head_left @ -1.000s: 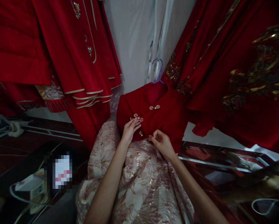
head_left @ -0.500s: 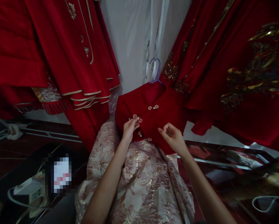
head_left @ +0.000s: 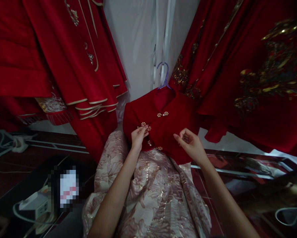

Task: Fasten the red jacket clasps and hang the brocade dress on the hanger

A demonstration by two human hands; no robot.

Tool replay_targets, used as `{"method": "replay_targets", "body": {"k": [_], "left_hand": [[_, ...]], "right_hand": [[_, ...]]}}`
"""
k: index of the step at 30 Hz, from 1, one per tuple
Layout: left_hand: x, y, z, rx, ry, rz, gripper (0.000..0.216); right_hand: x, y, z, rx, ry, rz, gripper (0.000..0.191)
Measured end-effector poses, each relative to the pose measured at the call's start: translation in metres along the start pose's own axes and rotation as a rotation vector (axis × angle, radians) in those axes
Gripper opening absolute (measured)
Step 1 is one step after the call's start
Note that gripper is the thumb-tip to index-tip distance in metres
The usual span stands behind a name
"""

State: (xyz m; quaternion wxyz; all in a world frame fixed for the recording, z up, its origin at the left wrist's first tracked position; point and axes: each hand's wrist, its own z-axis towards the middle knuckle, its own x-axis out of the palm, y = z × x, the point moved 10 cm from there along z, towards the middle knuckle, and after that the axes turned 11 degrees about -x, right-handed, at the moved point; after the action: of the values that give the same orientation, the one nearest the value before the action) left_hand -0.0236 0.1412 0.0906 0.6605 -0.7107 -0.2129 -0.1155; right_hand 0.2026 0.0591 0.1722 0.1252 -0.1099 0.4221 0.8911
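While working beyond the shiny patterned cloth (head_left: 150, 201), avoid catching its folds along with the red jacket (head_left: 163, 134), spread front outward with its hem against that cloth. Steady the jacket's front edge with the left hand (head_left: 138, 137), pinched closed on a flower button (head_left: 149, 128); press lightly, to spare the beads. Move slowly with the right hand (head_left: 192, 145), lifted over the jacket's other half with fingers curled in; cannot tell whether meeting at the tips or gripping something fine. For a level front, judge against the joined buttons (head_left: 159, 115) near the collar. To the left, notice a black surface (head_left: 17, 188) bearing a white plug strip (head_left: 41, 206); to the right, red floor tiles (head_left: 210, 206). Farther off, find a purple hanger (head_left: 166, 76) at the collar, then hanging red clothes (head_left: 64, 66) on both sides and a pale wall (head_left: 131, 43) behind.
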Motion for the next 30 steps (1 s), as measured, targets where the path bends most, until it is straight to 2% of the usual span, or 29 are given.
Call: {"method": "replay_targets", "body": {"k": [5, 7, 9, 11, 14, 17, 19, 21, 25, 27, 30], "left_hand": [[-0.003, 0.005, 0.003, 0.013, -0.088, 0.016, 0.028], [0.010, 0.009, 0.002, -0.042, -0.015, 0.104, 0.031], [0.034, 0.006, 0.000, -0.060, 0.118, 0.257, 0.035], [0.059, -0.018, -0.005, 0.091, 0.209, 0.414, 0.030], [0.094, -0.070, -0.018, 0.505, 0.223, 0.707, 0.019], [0.127, -0.090, -0.026, 0.746, 0.203, 1.120, 0.023], [0.141, -0.091, -0.025, 0.809, 0.193, 1.329, 0.022], [0.152, -0.091, -0.025, 0.861, 0.198, 1.431, 0.020], [0.163, -0.093, -0.029, 0.961, 0.258, 1.425, 0.020], [0.166, -0.094, -0.031, 0.979, 0.304, 1.366, 0.020], [0.168, -0.096, -0.033, 0.987, 0.337, 1.273, 0.021]], "right_hand": [[-0.009, 0.002, 0.002, -0.006, -0.021, -0.019, 0.028], [-0.010, 0.003, 0.002, -0.007, -0.022, -0.018, 0.028], [-0.012, 0.004, 0.002, -0.008, -0.026, -0.010, 0.028], [-0.013, 0.004, 0.002, -0.011, -0.031, 0.000, 0.028], [-0.013, 0.006, 0.001, -0.014, -0.023, 0.015, 0.029], [-0.012, 0.008, 0.001, -0.013, -0.017, 0.026, 0.029], [-0.014, 0.009, 0.001, -0.013, -0.017, 0.025, 0.029], [-0.015, 0.010, 0.000, -0.013, -0.019, 0.021, 0.030], [-0.020, 0.009, 0.001, -0.013, -0.033, 0.012, 0.031], [-0.029, 0.005, 0.005, 0.002, -0.121, 0.003, 0.032], [-0.043, -0.006, 0.017, 0.078, -0.324, 0.047, 0.034]]}}
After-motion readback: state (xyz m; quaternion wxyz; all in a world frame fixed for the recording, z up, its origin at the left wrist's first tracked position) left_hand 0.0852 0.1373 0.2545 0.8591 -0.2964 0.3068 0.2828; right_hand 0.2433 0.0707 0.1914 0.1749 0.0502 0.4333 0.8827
